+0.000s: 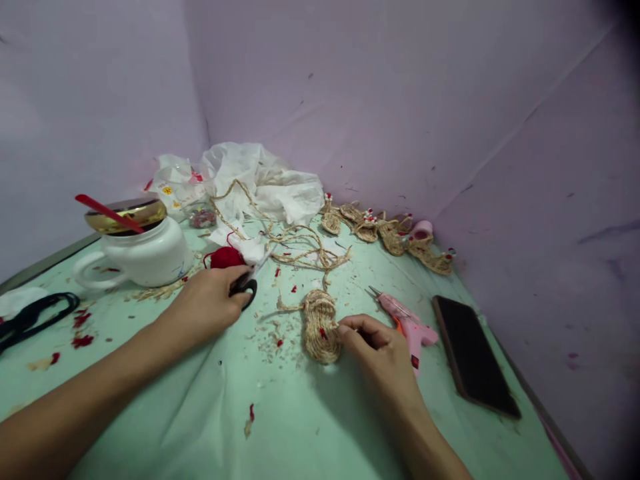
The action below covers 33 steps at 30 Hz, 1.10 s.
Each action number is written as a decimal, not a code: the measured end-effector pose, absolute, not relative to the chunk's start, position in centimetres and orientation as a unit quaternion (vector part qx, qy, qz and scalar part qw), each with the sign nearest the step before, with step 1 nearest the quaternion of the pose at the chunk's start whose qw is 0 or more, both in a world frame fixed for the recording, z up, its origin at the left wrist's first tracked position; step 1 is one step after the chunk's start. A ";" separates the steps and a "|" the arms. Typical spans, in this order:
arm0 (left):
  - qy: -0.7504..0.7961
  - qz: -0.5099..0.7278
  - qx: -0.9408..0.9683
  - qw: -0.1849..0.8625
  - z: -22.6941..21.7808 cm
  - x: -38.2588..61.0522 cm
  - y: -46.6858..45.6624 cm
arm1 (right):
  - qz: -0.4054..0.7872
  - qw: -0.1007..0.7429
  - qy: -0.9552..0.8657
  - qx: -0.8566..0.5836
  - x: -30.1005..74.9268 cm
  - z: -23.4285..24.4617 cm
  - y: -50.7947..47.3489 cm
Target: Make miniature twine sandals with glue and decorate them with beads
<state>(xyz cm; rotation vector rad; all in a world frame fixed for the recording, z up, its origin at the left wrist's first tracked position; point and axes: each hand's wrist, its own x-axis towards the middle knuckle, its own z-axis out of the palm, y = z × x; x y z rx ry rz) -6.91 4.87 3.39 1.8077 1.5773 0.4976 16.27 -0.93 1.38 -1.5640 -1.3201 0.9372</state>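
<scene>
My left hand (213,299) reaches across the green cloth and is closed around the black handles of a pair of scissors (246,288), whose blades point away from me beside a ball of red yarn (226,258). In front of me lies a small slipper of coiled straw rope (320,327) with a bit of red on it and loose rope ends at its far side. My right hand (375,343) pinches at its right edge; what exactly sits between the fingertips is too small to make out.
A pink glue gun (406,317) and a black phone (475,357) lie to the right. Several finished straw slippers (393,238) line the wall. Tangled straw rope (300,243) and a white plastic bag (265,177) lie behind. A white mug (145,253) stands left, near a black cord (37,317).
</scene>
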 end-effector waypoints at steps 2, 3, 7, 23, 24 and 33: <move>0.640 0.140 0.733 0.181 3.2 -7.4 5.2 | 0.339 0.455 -0.536 -0.626 16.4 1.0 -0.7; 0.651 0.112 0.742 0.113 3.2 -7.4 5.1 | 0.324 0.471 -0.536 -0.621 16.4 0.9 -0.6; 0.672 0.034 0.738 -0.041 3.3 -6.7 4.2 | 0.324 0.497 -0.519 -0.615 16.4 0.5 -0.3; 0.580 0.070 0.762 0.279 2.6 -1.0 0.8 | 0.458 0.421 -0.459 -0.634 15.0 1.6 -2.4; 0.586 0.073 0.754 0.287 2.5 -0.9 0.9 | 0.456 0.421 -0.455 -0.639 15.0 1.5 -2.4; 0.601 0.170 0.607 0.491 1.3 -0.5 1.9 | 0.485 0.383 -0.469 -0.631 14.1 0.9 -1.9</move>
